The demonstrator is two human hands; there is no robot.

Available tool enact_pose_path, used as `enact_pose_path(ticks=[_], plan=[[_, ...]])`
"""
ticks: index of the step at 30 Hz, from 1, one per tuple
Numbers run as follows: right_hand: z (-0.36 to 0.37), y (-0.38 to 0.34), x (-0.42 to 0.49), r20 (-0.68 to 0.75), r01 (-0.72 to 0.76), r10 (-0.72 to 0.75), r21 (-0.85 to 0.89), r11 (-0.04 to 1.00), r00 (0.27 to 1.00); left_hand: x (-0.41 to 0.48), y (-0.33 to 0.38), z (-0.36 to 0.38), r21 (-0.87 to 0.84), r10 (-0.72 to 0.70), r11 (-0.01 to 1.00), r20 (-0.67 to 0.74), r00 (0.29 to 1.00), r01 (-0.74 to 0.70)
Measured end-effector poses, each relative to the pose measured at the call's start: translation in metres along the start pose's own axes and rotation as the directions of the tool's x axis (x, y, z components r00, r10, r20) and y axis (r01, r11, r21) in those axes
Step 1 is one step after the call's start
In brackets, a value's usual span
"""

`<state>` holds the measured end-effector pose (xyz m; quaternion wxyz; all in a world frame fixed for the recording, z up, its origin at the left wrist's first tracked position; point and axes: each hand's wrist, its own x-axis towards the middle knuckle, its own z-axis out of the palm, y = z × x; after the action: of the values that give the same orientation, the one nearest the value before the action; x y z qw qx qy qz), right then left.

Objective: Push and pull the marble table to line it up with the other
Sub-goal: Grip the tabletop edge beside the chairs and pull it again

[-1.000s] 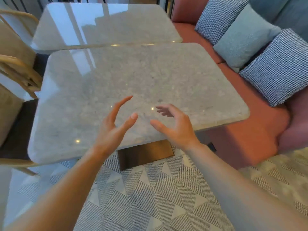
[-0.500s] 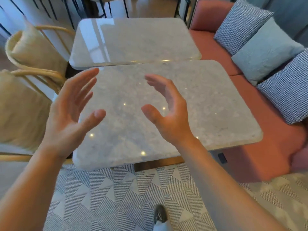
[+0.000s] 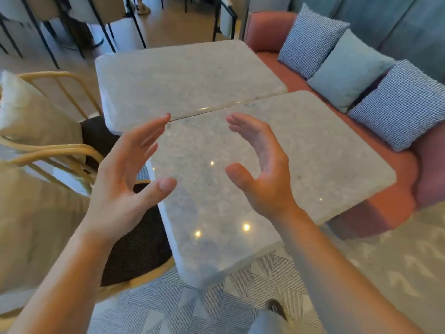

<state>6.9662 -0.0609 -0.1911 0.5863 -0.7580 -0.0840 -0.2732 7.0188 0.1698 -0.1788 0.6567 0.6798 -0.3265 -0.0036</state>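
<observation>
Two grey marble tables stand edge to edge. The near marble table (image 3: 320,160) sits shifted to the right of the far marble table (image 3: 183,78), so their side edges do not match. My left hand (image 3: 127,174) and my right hand (image 3: 262,172) hover above the near table, palms facing each other, fingers spread, touching nothing. The left hand hangs over the table's left edge, the right hand over its middle.
A pink sofa (image 3: 385,208) with a blue cushion (image 3: 349,68) and checked cushions (image 3: 310,39) runs along the right. Two wooden chairs (image 3: 57,150) with beige pads stand at the left. A patterned rug (image 3: 192,307) lies below, and my shoe (image 3: 274,307) shows near the bottom.
My hands rose from near the table's front edge and spread apart, staying empty. The view swung to the left and lifted, so the tables now appear turned at an angle.
</observation>
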Motion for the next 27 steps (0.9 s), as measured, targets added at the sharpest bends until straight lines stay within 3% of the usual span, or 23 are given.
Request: enact_pose_path(ticks=[11, 19, 23, 27], plan=[[0.076, 0.000, -0.012, -0.322, -0.108, 0.059, -0.137, 0.985, 0.945, 0.058, -0.037, -0.064, -0.058, 0.026, 0.998, 0.359, 0.933, -0.005], [0.175, 0.016, 0.007, -0.426, -0.183, 0.114, -0.125, 0.975, 0.898, 0.077, -0.066, -0.153, -0.107, 0.065, 0.994, 0.452, 0.890, -0.018], [0.222, 0.001, 0.001, -0.481, -0.225, 0.120, -0.168, 0.960, 0.868, 0.073, -0.073, -0.194, -0.168, 0.052, 0.985, 0.514, 0.856, 0.041], [0.275, -0.020, -0.009, -0.545, -0.255, 0.078, -0.257, 0.932, 0.835, 0.068, -0.083, -0.232, -0.204, 0.115, 0.979, 0.583, 0.804, 0.008]])
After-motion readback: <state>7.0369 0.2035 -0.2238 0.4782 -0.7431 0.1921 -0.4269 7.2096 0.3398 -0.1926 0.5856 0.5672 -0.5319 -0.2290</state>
